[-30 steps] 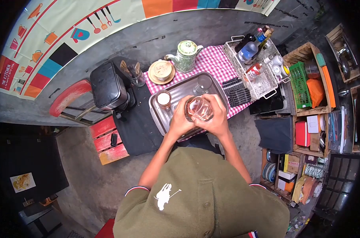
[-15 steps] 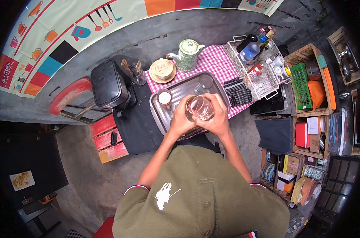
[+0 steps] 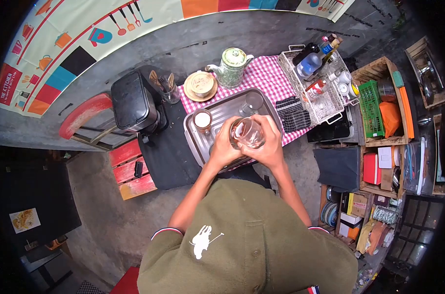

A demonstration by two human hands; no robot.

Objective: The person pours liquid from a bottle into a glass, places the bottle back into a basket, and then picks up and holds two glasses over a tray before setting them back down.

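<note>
Both hands are wrapped round clear glass above a metal tray (image 3: 195, 142). My left hand (image 3: 226, 148) closes on the left side of the glass (image 3: 252, 133), and my right hand (image 3: 270, 146) on its right side. Two round rims seem to overlap there; whether it is one glass or two I cannot make out. On the tray, a glass with white contents (image 3: 203, 120) stands at the left and an empty-looking clear glass (image 3: 253, 102) behind my hands.
Behind the tray are a green patterned teapot (image 3: 232, 71) and a lidded bowl on a plate (image 3: 201, 86). A wire rack (image 3: 325, 105) with bottles stands right, beside a dark checked cloth (image 3: 293, 111). A black appliance (image 3: 134, 104) and a utensil glass (image 3: 170, 94) are left.
The view has shifted very slightly. My hands keep their hold on the glass, with no clear movement.
</note>
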